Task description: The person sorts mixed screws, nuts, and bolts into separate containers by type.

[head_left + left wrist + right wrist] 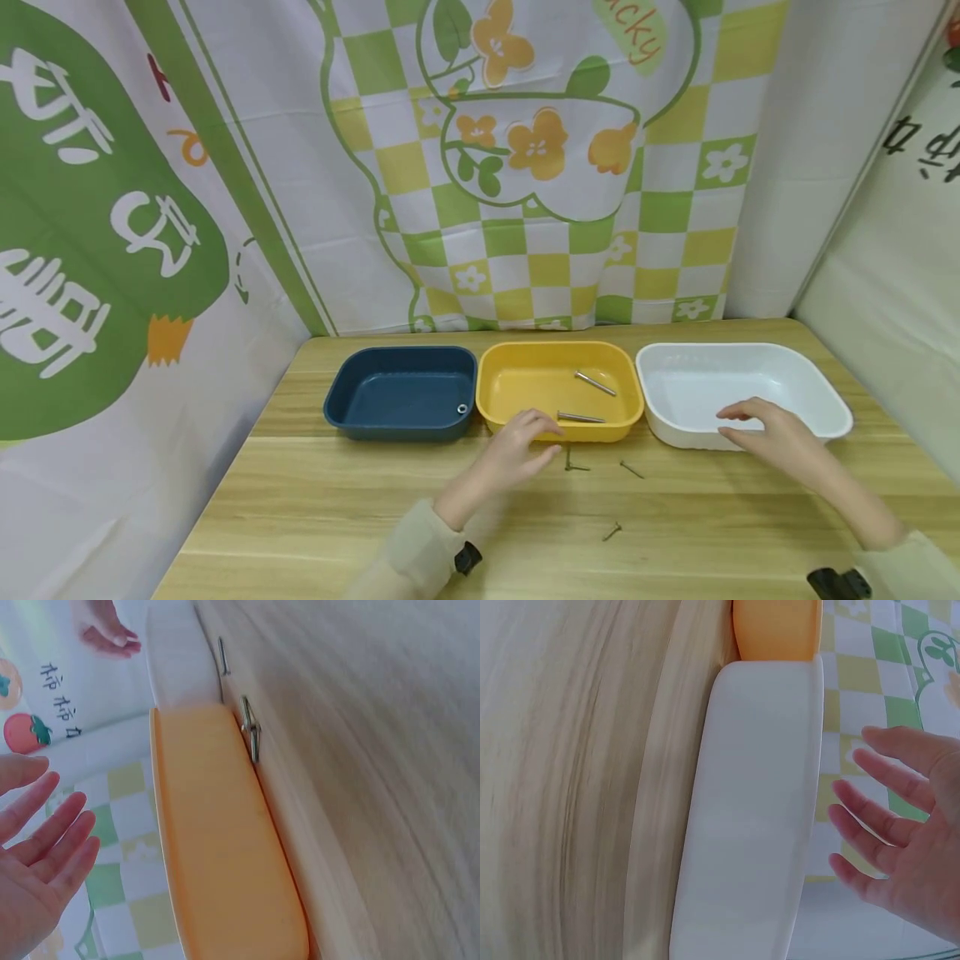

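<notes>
My left hand [510,454] hovers at the front edge of the yellow tray [517,375], its fingers loosely bent with nothing between them. In the left wrist view those fingers [67,825] are spread apart. Two long silver bolts [596,383] lie in the yellow tray. Over the front of the white tray [667,429] hangs my right hand [780,442], thumb and fingers apart and holding nothing. Several small screws [632,469] lie on the table before the yellow tray, two of them [250,727] touching or crossing. Another small screw [612,531] lies nearer me.
A dark blue tray [401,433] stands at the left of the row, with a small nut [462,408] in its right front corner. The three trays stand side by side on the wooden table [315,517]. A patterned curtain [525,275] hangs behind them.
</notes>
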{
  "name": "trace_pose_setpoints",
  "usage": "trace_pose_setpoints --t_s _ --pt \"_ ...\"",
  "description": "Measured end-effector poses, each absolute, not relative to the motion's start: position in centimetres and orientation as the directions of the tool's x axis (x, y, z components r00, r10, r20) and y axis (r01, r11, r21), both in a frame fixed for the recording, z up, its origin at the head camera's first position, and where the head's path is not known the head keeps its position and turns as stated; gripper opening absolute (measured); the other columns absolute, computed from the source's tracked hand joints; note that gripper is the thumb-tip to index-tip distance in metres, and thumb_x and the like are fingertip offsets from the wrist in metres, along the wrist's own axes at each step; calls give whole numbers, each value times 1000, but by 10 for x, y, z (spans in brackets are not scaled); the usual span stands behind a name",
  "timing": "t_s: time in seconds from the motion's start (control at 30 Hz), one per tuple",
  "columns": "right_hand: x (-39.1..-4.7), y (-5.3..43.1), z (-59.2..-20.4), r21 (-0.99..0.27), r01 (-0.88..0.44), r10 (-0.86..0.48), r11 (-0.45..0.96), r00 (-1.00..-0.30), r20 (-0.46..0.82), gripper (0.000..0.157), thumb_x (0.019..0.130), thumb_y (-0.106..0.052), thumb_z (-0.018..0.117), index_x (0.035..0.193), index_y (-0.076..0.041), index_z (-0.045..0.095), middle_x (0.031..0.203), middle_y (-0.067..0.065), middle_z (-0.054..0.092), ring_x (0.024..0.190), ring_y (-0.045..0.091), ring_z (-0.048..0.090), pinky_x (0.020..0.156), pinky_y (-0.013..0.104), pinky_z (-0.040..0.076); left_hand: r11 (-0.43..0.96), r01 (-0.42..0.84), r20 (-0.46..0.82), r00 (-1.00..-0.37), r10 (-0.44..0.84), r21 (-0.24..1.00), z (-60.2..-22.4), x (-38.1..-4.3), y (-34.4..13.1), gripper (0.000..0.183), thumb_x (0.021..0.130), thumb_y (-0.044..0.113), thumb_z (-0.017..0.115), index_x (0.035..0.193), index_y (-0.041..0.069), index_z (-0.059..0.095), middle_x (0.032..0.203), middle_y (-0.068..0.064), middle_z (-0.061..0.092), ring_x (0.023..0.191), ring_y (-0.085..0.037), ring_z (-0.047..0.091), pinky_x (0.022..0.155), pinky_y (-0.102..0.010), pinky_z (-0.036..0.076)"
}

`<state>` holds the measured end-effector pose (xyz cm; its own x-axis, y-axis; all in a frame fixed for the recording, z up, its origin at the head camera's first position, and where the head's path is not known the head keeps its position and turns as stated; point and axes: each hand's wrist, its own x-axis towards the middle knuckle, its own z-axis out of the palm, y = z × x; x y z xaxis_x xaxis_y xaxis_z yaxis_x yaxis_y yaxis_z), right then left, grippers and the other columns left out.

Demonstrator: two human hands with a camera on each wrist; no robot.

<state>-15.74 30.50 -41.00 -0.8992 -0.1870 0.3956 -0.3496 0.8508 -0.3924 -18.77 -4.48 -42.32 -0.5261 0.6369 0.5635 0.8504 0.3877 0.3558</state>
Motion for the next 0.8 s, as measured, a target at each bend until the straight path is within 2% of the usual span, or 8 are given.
trace_pose_setpoints --t_s 0.17,0.27,0.4,0.6,0.8 --pt "-155 317 -414 -456 -326 -131 828 -903 408 18 71 -14 73 86 -7 67 86 10 63 80 -13 43 66 15 36 375 817 464 -563 684 438 -422 -176 -34 20 80 11 65 98 7 61 97 -2 58 94 -12 54 86 -15 38" --pt "-154 322 -418 -480 -339 -116 809 -893 434 19 69 -13 75 84 -5 67 83 10 63 81 -19 39 67 9 32 409 796 388 -584 713 447 -422 -169 -28 22 81 16 65 101 8 61 100 0 58 95 -9 54 86 -13 38" --pt "-153 327 -422 -478 -370 -112 797 -867 485 18 66 -10 76 80 -3 67 78 5 63 81 -21 38 68 4 29 459 799 303 -581 755 389 -425 -163 -19 25 81 23 64 103 12 61 100 4 57 94 -5 53 82 -12 39" --pt "-152 332 -428 -483 -390 -100 784 -848 521 18 64 -7 76 79 -2 66 77 -11 60 84 -25 34 71 -1 25 484 802 189 -567 802 349 -435 -157 -7 26 80 26 65 103 13 61 97 6 58 88 0 52 76 -8 38" --pt "-149 338 -429 -485 -371 -96 792 -860 501 17 65 -8 76 79 -3 67 79 -20 56 78 -20 37 65 9 32 495 804 90 -549 831 330 -445 -153 2 24 81 28 64 100 14 62 89 8 58 79 3 51 67 -6 37"
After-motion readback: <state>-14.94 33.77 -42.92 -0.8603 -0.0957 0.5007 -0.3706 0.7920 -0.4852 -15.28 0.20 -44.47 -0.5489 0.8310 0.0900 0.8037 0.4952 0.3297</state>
